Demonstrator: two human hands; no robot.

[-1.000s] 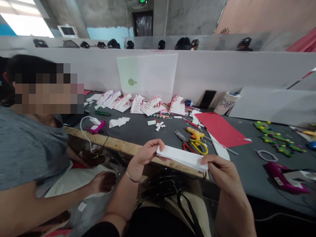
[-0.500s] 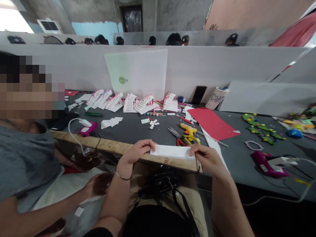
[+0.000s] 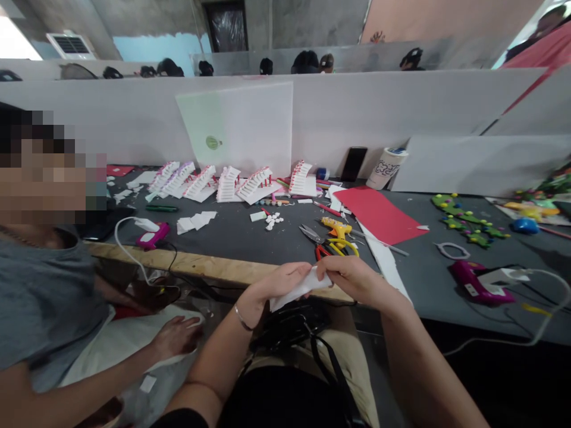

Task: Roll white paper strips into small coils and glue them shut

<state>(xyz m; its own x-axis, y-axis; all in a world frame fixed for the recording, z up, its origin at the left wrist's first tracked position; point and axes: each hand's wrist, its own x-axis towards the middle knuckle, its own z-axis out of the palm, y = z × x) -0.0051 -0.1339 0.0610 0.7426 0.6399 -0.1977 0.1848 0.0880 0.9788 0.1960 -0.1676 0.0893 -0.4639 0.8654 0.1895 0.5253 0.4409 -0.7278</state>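
A white paper strip (image 3: 292, 294) is held tilted above my lap, close to the table's wooden edge. My left hand (image 3: 285, 279) closes on its middle part, fingers pressed along it. At its right end, my right hand (image 3: 350, 276) pinches the paper with bent fingers, close beside the left one. Just beyond the hands lie scissors (image 3: 312, 233), red-and-yellow handled pliers (image 3: 341, 246) and a yellow glue gun (image 3: 336, 227). A cluster of small white pieces (image 3: 273, 221) sits farther back.
Several small white stair-like models (image 3: 227, 184) stand along the back. Red paper (image 3: 381, 214) lies to the right, with a cup (image 3: 387, 169) and phone (image 3: 354, 163) behind. Purple power blocks (image 3: 152, 236) flank me. A co-worker (image 3: 44, 285) sits close at left.
The strip was stretched level between both hands; now it slants down to the left. My left hand has shifted right along it, and the hands are nearer together.
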